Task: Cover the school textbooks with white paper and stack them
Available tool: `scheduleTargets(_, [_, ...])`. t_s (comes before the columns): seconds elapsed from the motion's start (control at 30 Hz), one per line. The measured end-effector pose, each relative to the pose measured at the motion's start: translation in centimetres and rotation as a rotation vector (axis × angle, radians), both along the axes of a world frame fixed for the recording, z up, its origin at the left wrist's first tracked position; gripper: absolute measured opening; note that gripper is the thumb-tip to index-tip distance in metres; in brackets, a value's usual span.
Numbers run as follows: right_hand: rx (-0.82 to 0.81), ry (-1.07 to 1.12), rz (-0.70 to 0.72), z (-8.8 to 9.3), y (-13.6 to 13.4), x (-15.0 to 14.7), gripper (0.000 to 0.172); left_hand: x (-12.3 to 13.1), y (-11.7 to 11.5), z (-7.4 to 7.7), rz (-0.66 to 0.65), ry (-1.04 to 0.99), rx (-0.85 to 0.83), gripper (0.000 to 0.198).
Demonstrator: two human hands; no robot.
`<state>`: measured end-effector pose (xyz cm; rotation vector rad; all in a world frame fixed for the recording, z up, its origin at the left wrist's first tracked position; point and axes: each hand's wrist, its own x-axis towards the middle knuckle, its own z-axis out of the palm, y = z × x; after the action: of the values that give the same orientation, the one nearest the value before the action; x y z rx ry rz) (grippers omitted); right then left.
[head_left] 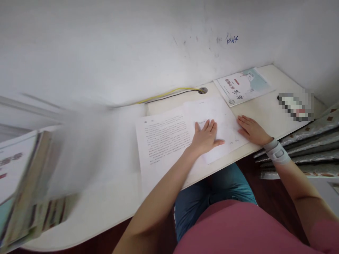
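A mostly blank white paper sheet with a few small printed marks lies on the white desk. My left hand rests flat on it, fingers stretched out and thumb spread. At the sheet's right edge, my right hand lies palm down with its fingers extended; whether it touches the paper or only the desk I cannot tell. A grey band circles the right wrist. To the left, partly under my left forearm, is a page of dense printed text. Neither hand grips anything.
A booklet lies behind the sheet, and a pixelated object sits farther right. Yellow and black cables run to a desk hole. Stacked books stand at left beside a white blur. A patterned curtain hangs at right.
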<state>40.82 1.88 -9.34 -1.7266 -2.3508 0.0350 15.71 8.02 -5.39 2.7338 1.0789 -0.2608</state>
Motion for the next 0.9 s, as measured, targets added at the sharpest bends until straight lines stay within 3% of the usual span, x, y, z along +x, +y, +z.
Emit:
scheduleTargets(0.3, [0.006,0.064,-0.002,0.1,-0.1,-0.1,0.059,1.7,-0.6,-1.0,0.077,-0.047,0.05,0.08])
scheduleTargets(0.43, [0.02,0.154,0.018,0.0,-0.1,0.6,0.058,1.6,-1.4,-0.3,0.055,-0.149,0.116,0.073])
scheduleTargets(0.5, [0.024,0.175,0.025,-0.1,-0.1,0.9,0.054,-0.2,-2.1,0.3,0.105,-0.223,0.179,0.067])
scheduleTargets(0.57, [0.033,0.165,0.018,-0.3,-0.1,1.1,0.049,-3.4,-3.0,0.2,0.247,-0.311,0.254,0.063])
scheduleTargets(0.67, [0.055,0.12,0.017,-0.7,0.0,1.1,0.045,-9.9,-4.4,-1.4,0.579,-0.456,0.304,0.066])
scheduleTargets(0.73, [0.065,0.088,0.025,-0.9,0.1,1.1,0.044,-13.8,-5.2,-3.0,0.728,-0.542,0.275,0.07])
scheduleTargets(0.83, [0.049,0.022,0.034,-0.8,0.2,1.3,0.044,-17.6,-5.9,-4.6,0.771,-0.583,0.236,0.072])
scheduleTargets(0.9, [0.034,-0.045,0.018,-0.3,-0.1,1.3,0.043,-18.8,-6.1,-4.8,0.77,-0.569,0.236,0.07])
